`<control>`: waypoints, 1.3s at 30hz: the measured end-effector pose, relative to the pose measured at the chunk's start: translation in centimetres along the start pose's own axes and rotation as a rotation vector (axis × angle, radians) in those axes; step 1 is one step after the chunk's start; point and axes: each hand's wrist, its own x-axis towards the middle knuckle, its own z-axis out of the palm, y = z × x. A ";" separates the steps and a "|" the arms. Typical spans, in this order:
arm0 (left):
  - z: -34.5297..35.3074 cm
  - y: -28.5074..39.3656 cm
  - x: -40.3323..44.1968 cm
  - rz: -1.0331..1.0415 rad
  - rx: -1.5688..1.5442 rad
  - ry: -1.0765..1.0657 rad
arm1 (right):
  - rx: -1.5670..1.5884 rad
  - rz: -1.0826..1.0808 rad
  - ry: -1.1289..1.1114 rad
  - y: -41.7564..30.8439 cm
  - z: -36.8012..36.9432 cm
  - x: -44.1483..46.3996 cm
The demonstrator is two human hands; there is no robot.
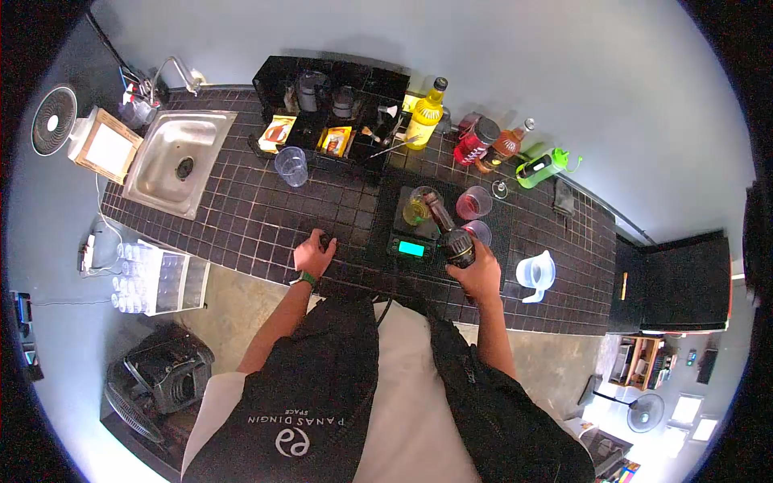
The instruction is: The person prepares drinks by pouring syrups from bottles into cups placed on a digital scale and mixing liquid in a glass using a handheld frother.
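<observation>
My right hand (481,278) is wrapped round a dark glass bottle (458,245), tipped so its neck leans over a clear plastic cup (417,208) with yellowish liquid. That cup stands on a black digital scale (412,247) with a lit display too small to read. Just right of it are a cup with red liquid (473,203) and a second reddish cup (478,233), partly behind the bottle. On the counter's front part, my left hand (313,255) is closed on a small dark cap-like thing (324,240), partly hidden by the fingers.
A clear cup (291,167) stands before the black organizer (334,97). Along the wall are a yellow syrup bottle (426,117), a red-labelled jar (476,142), an amber bottle (506,148) and a green bottle (541,168). A measuring jug (535,274) stands right, a sink (217,129) left.
</observation>
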 end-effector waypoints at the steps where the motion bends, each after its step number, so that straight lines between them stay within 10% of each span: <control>1: 0.0 0.0 0.0 0.014 0.000 0.017 | -0.007 0.006 -0.006 -0.2 -0.1 0.0; 39: 0.1 -0.3 0.1 -0.007 0.022 -0.050 | 0.272 -0.073 0.127 0.8 3.0 -0.5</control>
